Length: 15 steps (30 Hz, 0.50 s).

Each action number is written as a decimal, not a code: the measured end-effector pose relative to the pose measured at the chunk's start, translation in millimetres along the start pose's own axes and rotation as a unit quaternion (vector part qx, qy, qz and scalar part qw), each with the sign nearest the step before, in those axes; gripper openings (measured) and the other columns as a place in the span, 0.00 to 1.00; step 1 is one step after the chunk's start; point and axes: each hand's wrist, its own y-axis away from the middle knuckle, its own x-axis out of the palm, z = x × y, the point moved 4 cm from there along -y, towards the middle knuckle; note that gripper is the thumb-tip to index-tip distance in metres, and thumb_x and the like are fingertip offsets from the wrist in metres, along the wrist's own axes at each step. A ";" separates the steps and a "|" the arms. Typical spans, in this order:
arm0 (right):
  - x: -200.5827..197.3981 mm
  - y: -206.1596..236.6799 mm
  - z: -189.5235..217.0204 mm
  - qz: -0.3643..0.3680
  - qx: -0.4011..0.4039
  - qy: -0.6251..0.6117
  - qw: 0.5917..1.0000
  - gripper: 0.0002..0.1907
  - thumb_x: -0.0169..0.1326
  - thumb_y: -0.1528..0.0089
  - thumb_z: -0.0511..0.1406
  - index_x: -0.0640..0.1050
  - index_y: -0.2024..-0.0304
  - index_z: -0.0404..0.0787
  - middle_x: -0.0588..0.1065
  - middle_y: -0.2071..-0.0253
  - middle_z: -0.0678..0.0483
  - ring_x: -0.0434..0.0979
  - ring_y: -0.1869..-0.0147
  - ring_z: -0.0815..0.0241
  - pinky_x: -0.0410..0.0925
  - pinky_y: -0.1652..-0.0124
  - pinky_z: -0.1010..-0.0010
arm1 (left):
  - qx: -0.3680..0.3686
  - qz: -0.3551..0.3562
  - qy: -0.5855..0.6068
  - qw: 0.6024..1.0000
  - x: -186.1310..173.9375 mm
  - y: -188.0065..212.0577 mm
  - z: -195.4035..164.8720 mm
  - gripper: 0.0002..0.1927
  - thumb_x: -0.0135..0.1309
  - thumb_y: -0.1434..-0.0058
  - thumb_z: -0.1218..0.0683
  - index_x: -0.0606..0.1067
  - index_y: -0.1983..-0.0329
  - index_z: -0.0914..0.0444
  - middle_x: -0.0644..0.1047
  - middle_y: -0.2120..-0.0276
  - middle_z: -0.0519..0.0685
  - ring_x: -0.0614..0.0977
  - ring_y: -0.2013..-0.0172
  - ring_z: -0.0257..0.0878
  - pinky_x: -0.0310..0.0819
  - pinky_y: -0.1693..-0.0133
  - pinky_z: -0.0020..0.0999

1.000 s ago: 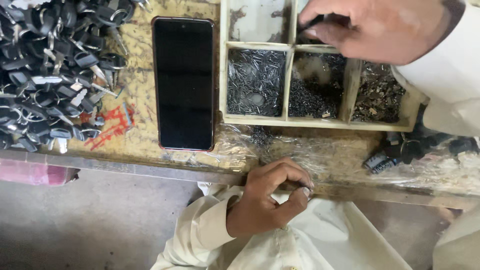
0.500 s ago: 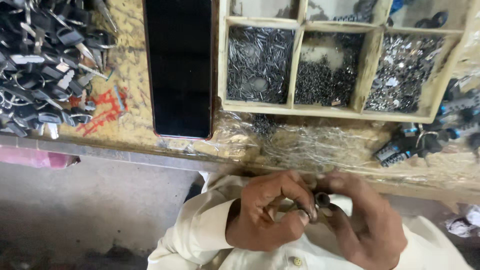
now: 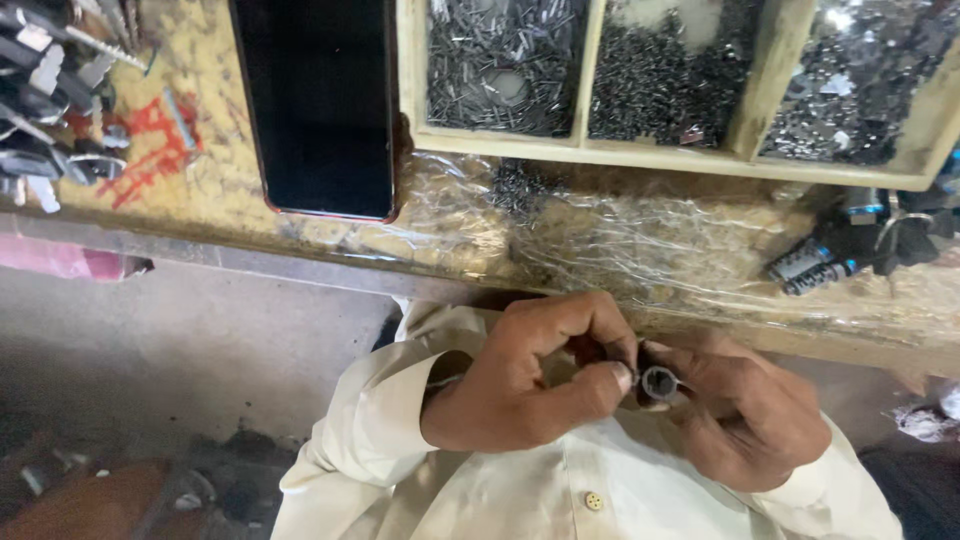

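My left hand (image 3: 530, 375) and my right hand (image 3: 745, 410) meet close to my chest, just below the bench edge. Between their fingertips sits a small dark metal cylinder (image 3: 658, 383) with a round open end facing the camera. Both hands pinch it, the left thumb pressing on its left side. Cream sleeves cover both wrists. Above, a wooden tray (image 3: 660, 155) with compartments holds small metal pins and dark bits.
A black phone (image 3: 320, 105) lies face up on the worn bench, left of the tray. A heap of keys (image 3: 50, 100) sits far left. More dark cylinders (image 3: 830, 265) lie on crinkled plastic wrap at right. Grey floor shows below left.
A second ago my right hand was up at the tray; it came down and joined the left hand on the small cylinder. The view has tilted down toward my lap.
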 end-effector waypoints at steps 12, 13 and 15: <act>6.8 -7.0 20.9 0.112 -0.039 0.162 0.980 0.28 0.61 0.54 0.24 0.78 0.48 0.31 0.80 0.55 0.41 0.80 0.58 0.49 0.72 0.61 0.63 | -0.054 0.018 -0.059 0.997 -1.1 12.3 7.5 0.05 0.54 0.38 0.60 0.70 0.64 0.66 0.69 0.78 0.45 0.67 0.76 0.27 0.62 0.72 0.31; 3.8 -7.9 23.3 0.068 -0.045 0.185 0.979 0.27 0.61 0.53 0.24 0.77 0.48 0.32 0.80 0.56 0.42 0.80 0.57 0.49 0.72 0.59 0.63 | -0.052 0.017 -0.049 0.997 -0.8 11.2 8.2 0.05 0.54 0.38 0.61 0.70 0.64 0.66 0.68 0.79 0.46 0.66 0.77 0.27 0.62 0.72 0.31; 2.2 -4.6 25.3 0.065 -0.097 0.162 0.980 0.23 0.62 0.49 0.26 0.77 0.51 0.28 0.78 0.56 0.39 0.80 0.58 0.47 0.73 0.61 0.62 | -0.078 0.000 -0.033 0.996 0.6 7.2 7.1 0.05 0.54 0.38 0.61 0.70 0.65 0.66 0.69 0.78 0.46 0.67 0.76 0.30 0.62 0.73 0.33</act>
